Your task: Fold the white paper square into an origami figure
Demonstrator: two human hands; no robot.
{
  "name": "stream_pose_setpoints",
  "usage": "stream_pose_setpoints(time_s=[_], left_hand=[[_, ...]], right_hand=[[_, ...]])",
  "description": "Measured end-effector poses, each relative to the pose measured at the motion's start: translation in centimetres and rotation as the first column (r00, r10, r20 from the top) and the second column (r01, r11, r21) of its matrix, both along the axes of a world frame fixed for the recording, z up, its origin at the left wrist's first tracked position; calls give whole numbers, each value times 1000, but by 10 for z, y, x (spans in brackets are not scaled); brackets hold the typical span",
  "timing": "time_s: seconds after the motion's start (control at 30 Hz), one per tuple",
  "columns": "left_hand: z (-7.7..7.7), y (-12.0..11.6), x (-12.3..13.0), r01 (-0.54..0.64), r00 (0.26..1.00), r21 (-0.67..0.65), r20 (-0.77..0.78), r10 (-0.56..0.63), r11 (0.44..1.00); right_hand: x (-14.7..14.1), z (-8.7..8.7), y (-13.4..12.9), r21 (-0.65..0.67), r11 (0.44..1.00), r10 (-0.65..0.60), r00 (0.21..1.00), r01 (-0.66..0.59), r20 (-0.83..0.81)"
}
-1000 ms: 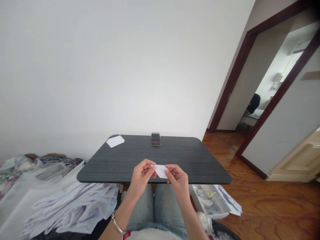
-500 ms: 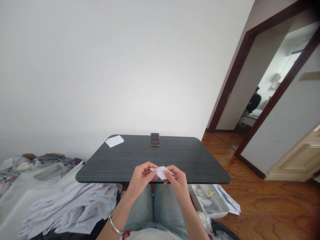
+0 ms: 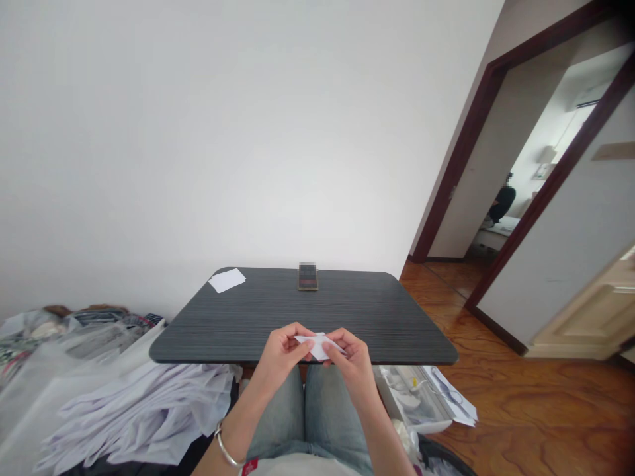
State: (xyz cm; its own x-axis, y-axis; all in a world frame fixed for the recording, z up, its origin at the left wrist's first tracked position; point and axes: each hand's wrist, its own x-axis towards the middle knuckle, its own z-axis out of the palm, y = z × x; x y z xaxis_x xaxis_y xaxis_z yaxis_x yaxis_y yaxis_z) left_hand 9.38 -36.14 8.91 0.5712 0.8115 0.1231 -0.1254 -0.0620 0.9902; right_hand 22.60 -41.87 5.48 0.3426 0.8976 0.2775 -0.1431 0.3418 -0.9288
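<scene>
A small folded white paper (image 3: 320,346) is held at the near edge of the dark table (image 3: 307,311). My left hand (image 3: 285,347) pinches its left side, thumb on top. Its right side is gripped by my right hand (image 3: 350,352), also with the thumb on the near face. The paper has pointed left and right corners and a small raised part at its top. Flat white sheets (image 3: 227,280) lie at the table's back left corner. A phone-like device (image 3: 307,276) stands at the middle of the back edge.
White cloth (image 3: 143,410) is heaped left of my legs, with bagged items (image 3: 89,330) beyond it. An open box (image 3: 417,400) and papers (image 3: 454,396) are at the lower right. A person (image 3: 503,201) is visible through the doorway.
The folded paper has changed shape and tilt between my fingers, and its lower point sits slightly lower. Both hands have shifted very little.
</scene>
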Motion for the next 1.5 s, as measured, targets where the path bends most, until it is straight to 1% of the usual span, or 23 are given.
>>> stream_pose_setpoints(time_s=[0.2, 0.33, 0.43, 0.6, 0.73, 0.97, 1.17, 1.37, 1.5], left_hand=[[1, 1, -3, 28, 998, 8, 48, -28, 1000], [3, 1, -6, 62, 997, 4, 39, -62, 998], [6, 0, -7, 59, 998, -8, 36, -58, 998], [8, 0, -6, 61, 997, -19, 44, -60, 998], [7, 0, -6, 68, 998, 2, 13, -68, 998], [6, -3, -6, 49, 998, -4, 30, -49, 999], [4, -2, -5, 107, 994, 21, 28, -107, 994], [5, -4, -4, 65, 998, -8, 26, -65, 998], [7, -4, -4, 60, 998, -19, 27, -60, 998]], right_hand=[[3, -2, -1, 30, 1000, -8, 1000, 9, -27], [4, -2, -1, 35, 999, 12, 999, -10, -52], [4, -1, -2, 26, 999, 27, 998, -26, -60], [3, 2, -4, 23, 999, 26, 999, -26, -32], [0, 5, -6, 17, 1000, 19, 1000, -19, 16], [-2, 6, -8, 38, 999, 37, 999, -36, -10], [-4, 6, -8, 25, 999, 46, 999, -47, 13], [-4, 8, -9, -1, 999, 42, 999, -42, -4], [-4, 8, -10, 33, 998, 58, 998, -57, -20]])
